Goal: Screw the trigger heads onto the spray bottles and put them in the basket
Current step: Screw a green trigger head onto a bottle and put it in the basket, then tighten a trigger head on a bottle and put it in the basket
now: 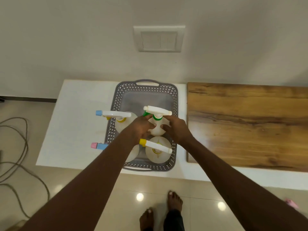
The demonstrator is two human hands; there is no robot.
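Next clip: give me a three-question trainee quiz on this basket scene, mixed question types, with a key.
1. True or false: both hands grip the bottle with the green collar.
2. How many trigger heads are visible at the basket? A) two B) four C) six
3. Fill in: the nozzle tip of the near right bottle is ____.

Key: 1 true: the left hand and right hand hold it from either side. 2 B. 3 yellow.

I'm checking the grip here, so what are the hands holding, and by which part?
Both hands, left and right, hold the green-collared spray bottle by its upper body, just below the collar, over the basket.
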